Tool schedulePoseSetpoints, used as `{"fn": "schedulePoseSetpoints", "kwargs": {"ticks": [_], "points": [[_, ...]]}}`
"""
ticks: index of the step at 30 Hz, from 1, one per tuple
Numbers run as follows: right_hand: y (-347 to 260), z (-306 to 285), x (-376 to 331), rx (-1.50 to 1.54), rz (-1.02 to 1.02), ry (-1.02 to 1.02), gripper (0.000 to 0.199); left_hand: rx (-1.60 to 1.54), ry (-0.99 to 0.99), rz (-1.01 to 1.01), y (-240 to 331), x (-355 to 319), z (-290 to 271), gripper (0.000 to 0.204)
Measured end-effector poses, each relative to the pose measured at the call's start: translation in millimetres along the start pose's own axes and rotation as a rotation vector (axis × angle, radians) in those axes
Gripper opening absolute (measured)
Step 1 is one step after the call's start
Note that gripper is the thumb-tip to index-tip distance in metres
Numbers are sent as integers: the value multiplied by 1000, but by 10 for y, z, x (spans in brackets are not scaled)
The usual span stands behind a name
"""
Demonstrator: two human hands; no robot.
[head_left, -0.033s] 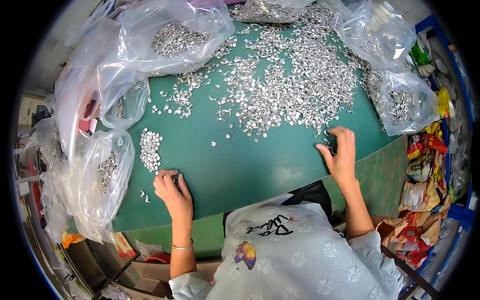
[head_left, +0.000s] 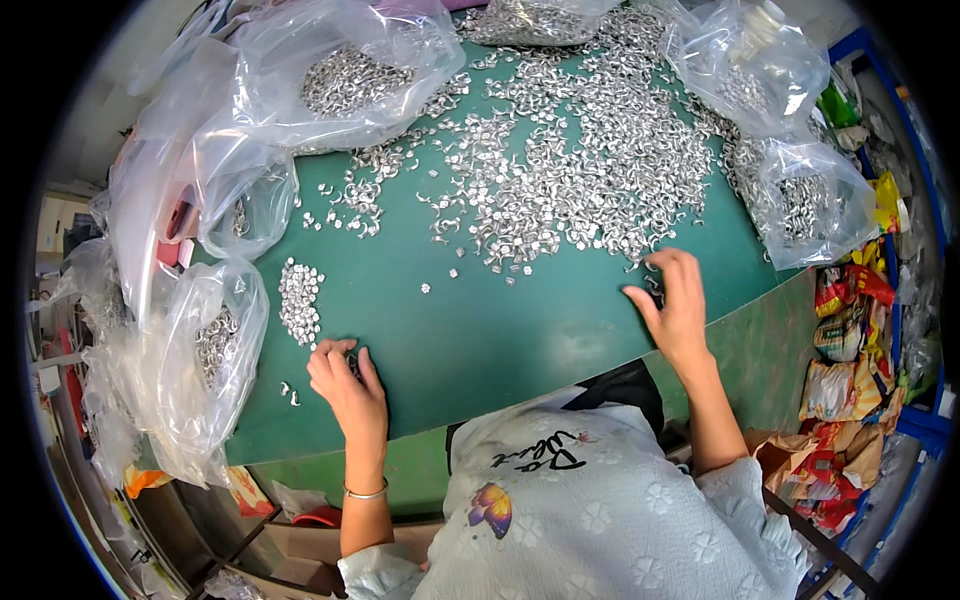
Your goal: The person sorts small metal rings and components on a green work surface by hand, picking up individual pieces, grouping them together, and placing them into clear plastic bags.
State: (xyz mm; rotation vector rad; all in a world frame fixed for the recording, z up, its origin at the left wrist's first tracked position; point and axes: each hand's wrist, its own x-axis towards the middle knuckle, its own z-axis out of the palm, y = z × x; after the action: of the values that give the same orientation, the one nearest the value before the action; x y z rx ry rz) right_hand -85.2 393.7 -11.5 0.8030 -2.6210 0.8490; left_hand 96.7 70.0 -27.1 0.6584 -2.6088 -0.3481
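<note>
I have two hands on the green table (head_left: 480,330). My left hand (head_left: 345,385) is curled, palm down, at the near left part of the table. Its fingers bend over a few small metal bits, but I cannot tell if it grips them. My right hand (head_left: 675,305) is on the right, with its fingers spread and bent like a claw. The fingertips touch the near edge of the big pile of shiny metal bits (head_left: 570,170). It is not closed around anything.

The big pile has far too many bits to count. It spreads over the far half of the table. There is one small neat heap of bits (head_left: 298,298) just past my left hand. Two or three loose bits (head_left: 290,393) lie to the left of that hand.

I count about five clear plastic bags with bits inside. One big bag (head_left: 350,75) is far left. One bag (head_left: 215,355) hangs off the near left edge. Another bag (head_left: 245,205) sits between them. Two bags are on the right, one far (head_left: 745,65) and one nearer (head_left: 815,205).

The table is flat and green. On the right, past the table, is a heap of bright snack wrappers (head_left: 840,370). A blue metal frame (head_left: 925,300) stands behind them. I wear a thin bracelet (head_left: 365,492) on my left wrist.
</note>
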Motion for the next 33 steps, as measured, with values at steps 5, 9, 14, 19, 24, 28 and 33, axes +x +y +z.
{"fn": "schedulePoseSetpoints", "kwargs": {"ticks": [5, 9, 14, 19, 24, 28, 33], "points": [[113, 79, -2, 12, 70, -19, 21, -20, -5, 52, 207, 64, -23, 20], [390, -129, -64, -112, 138, 90, 15, -76, -18, 71, 335, 95, -29, 21], [721, -233, 83, -283, 240, 111, 20, -273, -158, 256, 912, 260, 148, 32], [277, -86, 311, -137, -65, 91, 35, -226, -283, 536, 1432, 574, 453, 54], [-156, 261, 181, -63, -98, -150, 47, -105, -309, 589, 1500, 704, 807, 57], [-110, 78, 36, 51, -113, -233, 47, -122, -362, 567, 1378, 632, 715, 49], [-249, 108, -25, -19, -33, -237, 45, -225, -344, 544, 1401, 554, 642, 40]]}}
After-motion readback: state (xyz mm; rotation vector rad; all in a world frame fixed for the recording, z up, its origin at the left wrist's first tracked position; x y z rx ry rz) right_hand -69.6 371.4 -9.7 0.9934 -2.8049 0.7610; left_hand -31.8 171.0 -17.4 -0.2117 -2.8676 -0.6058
